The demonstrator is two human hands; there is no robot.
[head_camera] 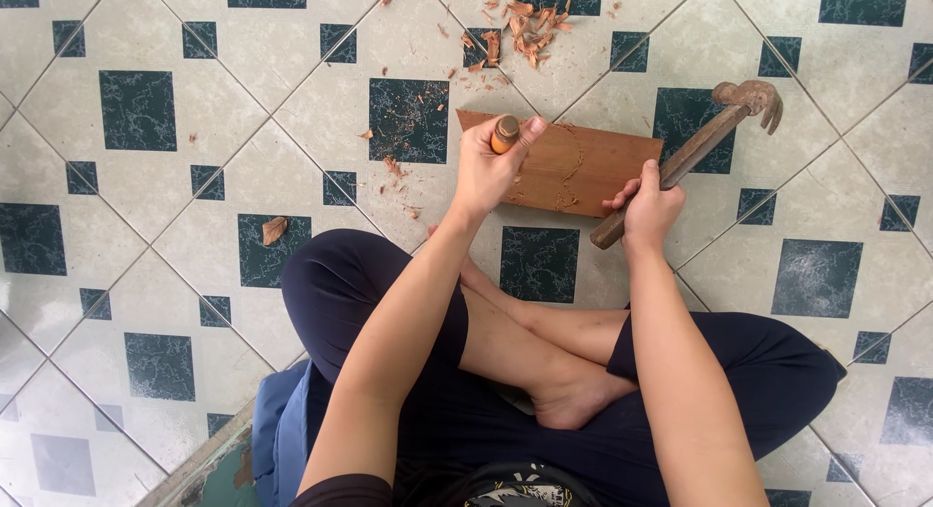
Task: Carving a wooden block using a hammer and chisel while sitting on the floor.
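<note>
Board (573, 167), a flat reddish-brown piece of wood, lies on the tiled floor (146, 176) just in front of the seated person's crossed legs, with a wavy carved groove running down its middle. At the board's left end the left hand (486, 172) is wrapped around a chisel (504, 134), its grip pressed together on the shaft so that only the rounded orange-brown handle top shows above the fist; the blade and where it meets the wood are hidden by the hand. At the board's near right corner the right hand (649, 210) has its grip closed around the lower part of a hammer (695, 152) handle, and the rusty claw head hangs past the board's far right corner, apart from the chisel. Wood chips (525, 31) lie scattered beyond the board's far edge, with finer shavings to its left. To do this step well, I judge the chisel should be kept steady and firmly seated on the wood, the thumb clear of the handle top, and the hammer brought squarely onto that top with light, controlled taps, since the loose board could slide on the smooth tiles.
</note>
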